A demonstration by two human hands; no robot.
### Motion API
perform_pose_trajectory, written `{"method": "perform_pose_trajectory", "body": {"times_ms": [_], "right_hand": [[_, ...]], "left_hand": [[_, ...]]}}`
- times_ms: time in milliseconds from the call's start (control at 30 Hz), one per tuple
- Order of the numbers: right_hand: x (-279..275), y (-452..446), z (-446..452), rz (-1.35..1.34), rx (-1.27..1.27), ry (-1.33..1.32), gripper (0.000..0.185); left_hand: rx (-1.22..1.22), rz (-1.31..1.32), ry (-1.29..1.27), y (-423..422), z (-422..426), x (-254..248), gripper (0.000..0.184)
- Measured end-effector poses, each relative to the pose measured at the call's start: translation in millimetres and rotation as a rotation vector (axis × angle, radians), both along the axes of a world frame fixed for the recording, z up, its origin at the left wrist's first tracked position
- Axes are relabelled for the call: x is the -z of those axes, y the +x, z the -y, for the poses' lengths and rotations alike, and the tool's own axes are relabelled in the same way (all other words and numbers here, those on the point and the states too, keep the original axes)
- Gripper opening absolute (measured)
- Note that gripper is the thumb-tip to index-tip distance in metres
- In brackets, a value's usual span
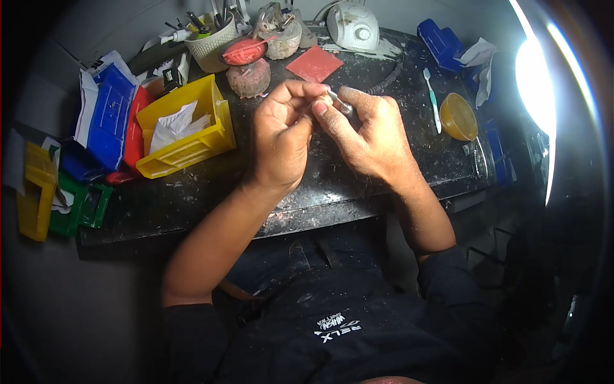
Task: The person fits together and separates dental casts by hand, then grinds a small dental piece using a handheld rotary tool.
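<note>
Both of my hands meet above the dark bench (332, 185), fingertips close together. My right hand (377, 128) is closed around a slim metal rotary handpiece (346, 109), mostly hidden by the fingers, its tip pointing at the left fingertips. Pinched between the thumb and fingers of my left hand (284, 131) is a small pale piece (327, 91), too small and covered to name. Pale dust coats the right hand. Behind the hands lies a flat red sheet (314, 64), and a dark ribbed cord (387, 79) runs back from beside the right hand.
To the left, a yellow bin (220, 121) with papers stands beside red and blue bins (105, 121). A white basket (214, 48) of tools, a red dish (243, 52) and a white knobbed unit (354, 27) stand behind. At right are a toothbrush (433, 99) and a yellow bowl (458, 117).
</note>
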State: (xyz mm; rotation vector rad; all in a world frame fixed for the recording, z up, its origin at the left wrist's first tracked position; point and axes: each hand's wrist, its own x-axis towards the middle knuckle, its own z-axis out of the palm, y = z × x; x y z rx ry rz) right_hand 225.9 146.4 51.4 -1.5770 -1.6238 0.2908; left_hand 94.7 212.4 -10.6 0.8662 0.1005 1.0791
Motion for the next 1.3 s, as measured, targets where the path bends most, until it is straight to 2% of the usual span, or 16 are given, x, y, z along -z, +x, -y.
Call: {"method": "perform_pose_trajectory", "body": {"times_ms": [367,467,533,700,800,933,967,1000,1067,1100,1133,1167,1233,1300], "right_hand": [[3,1,-1,-0.007,-0.009,0.012,0.038],[5,7,0,-0.015,-0.046,-0.024,0.037],[10,17,-2,-0.239,-0.018,0.009,0.036],[14,35,-5,-0.101,0.028,0.05,0.035],[15,36,-5,-0.086,0.019,0.028,0.035],[15,34,-5,-0.076,0.037,0.025,0.034],[11,31,-2,-0.168,0.038,-0.068,0.031],[10,31,2,-0.084,0.072,-0.031,0.029],[19,43,-3,-0.066,0.051,-0.123,0.026],[36,51,-10,-0.215,0.022,-0.09,0.025],[39,68,-14,-0.197,-0.012,-0.185,0.025],[54,75,-21,-0.221,-0.045,-0.181,0.025],[33,64,-16,-0.098,0.031,-0.163,0.025],[13,41,-7,-0.128,0.084,-0.201,0.026]], "left_hand": [[-0.032,-0.019,-0.009,2,-1,2,0.024],[-0.043,-0.034,0.035,-1,-4,-1,0.019],[-0.298,-0.317,0.338,-3,-6,-6,0.013],[-0.463,-0.448,0.54,-3,-13,2,0.013],[-0.531,-0.418,0.539,1,-13,3,0.007],[-0.51,-0.44,0.561,1,-14,5,0.009],[-0.512,-0.437,0.515,5,-13,7,0.008],[-0.588,-0.336,0.58,15,-15,11,0.008],[-0.574,-0.237,0.553,24,-19,22,0.009],[-0.542,-0.23,0.523,25,-17,23,0.01],[-0.63,-0.239,0.656,30,-25,31,0.007],[-0.622,-0.319,0.644,14,-22,26,0.006],[-0.609,-0.296,0.65,19,-21,19,0.005],[-0.47,-0.147,0.529,26,-23,23,0.005]]}}
